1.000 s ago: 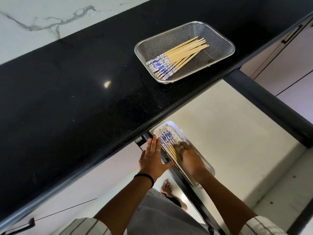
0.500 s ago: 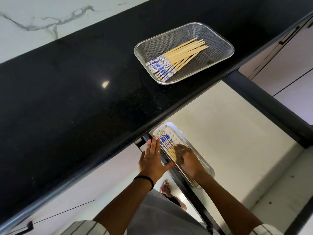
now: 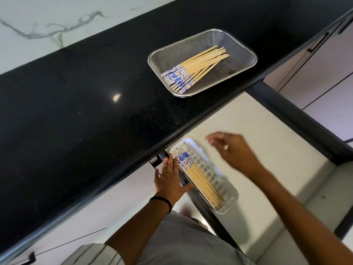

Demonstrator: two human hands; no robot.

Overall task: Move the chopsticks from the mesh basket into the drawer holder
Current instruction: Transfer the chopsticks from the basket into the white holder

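Sitting on the black countertop (image 3: 76,111) near its front edge, toward one o'clock in the view, the mesh basket (image 3: 242,46) holds a bundle of chopsticks (image 3: 196,67) lying side by side, their blue-and-white patterned ends toward eight o'clock and their bare wooden tips toward two o'clock; a few cross over the others along the lower side of the bundle. Below the counter's lip the open drawer (image 3: 267,150) shows a pale floor, and at its left edge, about six o'clock in the view, lies the white drawer holder (image 3: 212,169), a long slotted tray. A row of chopsticks in the holder (image 3: 200,178) fills its left half, patterned ends toward eleven o'clock; the right half shows bare slots. The left hand (image 3: 169,178) rests flat, fingers straight and together, against the dark drawer side just beside the holder, a black band on the wrist. The right hand (image 3: 231,148) hovers above the drawer at the holder's three o'clock, blurred, fingers loosely apart and holding nothing.
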